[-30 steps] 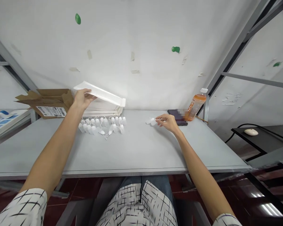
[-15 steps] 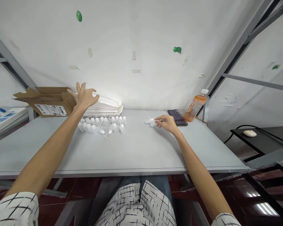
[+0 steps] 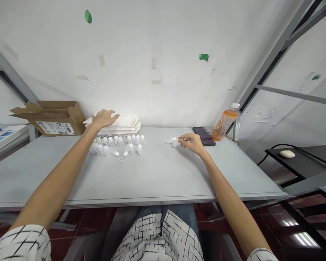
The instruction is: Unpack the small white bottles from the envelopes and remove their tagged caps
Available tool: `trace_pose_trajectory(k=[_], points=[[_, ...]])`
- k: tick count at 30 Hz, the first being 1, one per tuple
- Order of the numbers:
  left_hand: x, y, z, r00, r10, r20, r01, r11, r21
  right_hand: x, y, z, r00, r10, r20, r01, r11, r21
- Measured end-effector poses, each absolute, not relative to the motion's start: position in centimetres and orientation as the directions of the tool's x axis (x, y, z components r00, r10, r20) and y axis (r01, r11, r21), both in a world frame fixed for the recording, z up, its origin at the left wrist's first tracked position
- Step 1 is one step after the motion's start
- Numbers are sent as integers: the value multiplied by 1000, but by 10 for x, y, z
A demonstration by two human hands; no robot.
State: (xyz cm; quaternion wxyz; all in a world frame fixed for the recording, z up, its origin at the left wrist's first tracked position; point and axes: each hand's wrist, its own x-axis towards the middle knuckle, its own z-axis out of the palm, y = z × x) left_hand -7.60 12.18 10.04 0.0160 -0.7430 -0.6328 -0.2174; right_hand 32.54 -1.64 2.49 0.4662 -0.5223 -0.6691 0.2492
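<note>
My left hand rests over a stack of flat white packets at the back of the table. Its fingers are spread, and nothing shows in its grasp. In front of the stack lie several small white bottle-shaped pieces, some with thin loops at the top. Right of centre, my right hand has thumb and fingers pinched at a small white bottle-shaped piece. Another white piece lies close beside it; the fingertips partly cover the pinched one.
An opened cardboard box with a white label stands at the back left. A dark phone lies to the right, beside an orange drink bottle. The white wall rises right behind the table. A white mouse sits on a separate dark surface.
My left hand has come down and slightly right, from raised beside the cardboard box onto the packets, whose top now lies flatter. My right hand has stayed put.
</note>
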Motion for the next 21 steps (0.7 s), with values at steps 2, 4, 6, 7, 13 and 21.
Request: trace_pose_trajectory(k=[2, 4, 6, 7, 13, 21], points=[[-59, 100, 110, 84, 882, 464, 917, -251, 311, 324, -18, 27, -23, 933, 360, 480, 326, -814], [-33, 68, 121, 192, 782, 594, 805, -471, 360, 322, -21, 31, -31, 931, 363, 505, 328, -798], [-5, 30, 128, 316, 682, 660, 633, -669, 389, 318, -24, 37, -58, 926, 373, 537, 344, -770], [9, 11, 128, 369, 645, 670, 555, -731, 398, 315, -26, 40, -78, 922, 379, 551, 357, -754], [63, -45, 86, 582, 613, 535, 427, -790, 441, 284, -39, 51, -240, 891, 385, 498, 453, -739], [64, -30, 51, 590, 713, 379, 410, -668, 621, 257, -53, 60, -361, 820, 444, 455, 571, -683]])
